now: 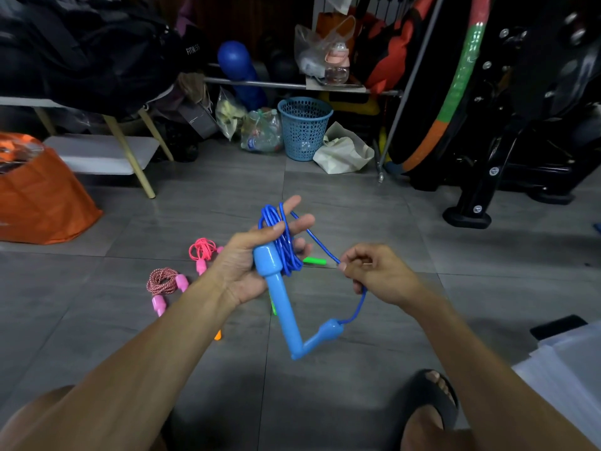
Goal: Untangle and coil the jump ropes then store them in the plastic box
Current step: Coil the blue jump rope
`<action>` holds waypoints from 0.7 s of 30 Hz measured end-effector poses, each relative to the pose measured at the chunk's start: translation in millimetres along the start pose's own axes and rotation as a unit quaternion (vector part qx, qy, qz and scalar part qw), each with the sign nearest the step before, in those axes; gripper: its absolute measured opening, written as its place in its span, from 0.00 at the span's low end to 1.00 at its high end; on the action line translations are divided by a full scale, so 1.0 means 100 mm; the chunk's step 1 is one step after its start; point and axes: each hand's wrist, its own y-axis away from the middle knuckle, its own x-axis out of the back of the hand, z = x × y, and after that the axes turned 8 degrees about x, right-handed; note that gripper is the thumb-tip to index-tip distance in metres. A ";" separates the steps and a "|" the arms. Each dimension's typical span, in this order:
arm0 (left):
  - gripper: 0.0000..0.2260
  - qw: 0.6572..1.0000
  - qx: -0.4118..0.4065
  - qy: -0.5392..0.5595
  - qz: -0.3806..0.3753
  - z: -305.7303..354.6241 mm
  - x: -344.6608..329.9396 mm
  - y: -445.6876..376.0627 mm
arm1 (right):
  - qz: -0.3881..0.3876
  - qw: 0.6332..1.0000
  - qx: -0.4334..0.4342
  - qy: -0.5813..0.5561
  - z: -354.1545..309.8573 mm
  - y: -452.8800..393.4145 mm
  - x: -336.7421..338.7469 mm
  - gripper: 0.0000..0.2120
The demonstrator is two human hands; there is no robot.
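My left hand (250, 258) holds a blue jump rope (279, 242), with its cord looped several times around my spread fingers and one light-blue handle (279, 294) lying across the palm. My right hand (377, 275) pinches the free stretch of blue cord, which runs down to the second light-blue handle (322, 336) hanging below. On the floor to the left lie a coiled red-and-white rope with pink handles (162, 283) and a coiled pink rope (202, 249). A green handle (314, 261) shows behind my left hand. A clear plastic box (566, 366) sits at the right edge.
An orange bag (39, 196) stands at the left by a low white bench (104, 153). A blue mesh bin (304, 126), bagged bottles and a white bag line the back wall. Black exercise gear (507, 164) stands at the right. My sandalled foot (432, 405) rests below.
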 end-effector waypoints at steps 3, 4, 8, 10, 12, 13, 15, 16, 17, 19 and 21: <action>0.39 0.999 -0.021 0.015 0.027 0.01 0.01 -0.04 | -0.057 0.998 -0.010 -0.030 -0.03 0.04 -0.05 0.06; 0.37 0.998 -0.031 0.023 0.039 0.02 0.01 -0.05 | -0.079 0.996 -0.013 -0.024 -0.04 0.06 -0.07 0.07; 0.27 0.993 -0.059 -0.012 0.098 0.06 0.01 -0.09 | -0.135 0.989 0.019 0.052 -0.15 0.15 -0.14 0.08; 0.19 0.988 -0.059 -0.077 0.119 0.04 -0.01 -0.10 | -0.151 0.985 0.043 0.064 -0.20 0.19 -0.18 0.08; 0.16 0.976 -0.046 -0.171 0.126 -0.01 -0.06 -0.10 | -0.151 0.982 0.075 0.089 -0.22 0.21 -0.20 0.07; 0.16 0.967 -0.034 -0.221 0.118 -0.04 -0.07 -0.09 | -0.139 0.980 0.091 0.112 -0.23 0.22 -0.21 0.06; 0.17 0.938 -0.002 -0.331 0.104 -0.08 -0.08 -0.07 | -0.103 0.972 0.130 0.167 -0.26 0.22 -0.20 0.04; 0.16 0.915 0.019 -0.391 0.098 -0.09 -0.05 -0.07 | -0.083 0.967 0.152 0.186 -0.27 0.22 -0.18 0.04; 0.16 0.888 0.044 -0.447 0.098 -0.10 -0.01 -0.07 | -0.063 0.964 0.174 0.192 -0.29 0.23 -0.16 0.04; 0.14 0.835 0.092 -0.532 0.104 -0.11 0.02 -0.08 | -0.032 0.961 0.202 0.184 -0.31 0.24 -0.13 0.07; 0.15 0.800 0.144 -0.575 0.087 -0.13 0.02 -0.08 | -0.012 0.954 0.220 0.206 -0.33 0.25 -0.14 0.09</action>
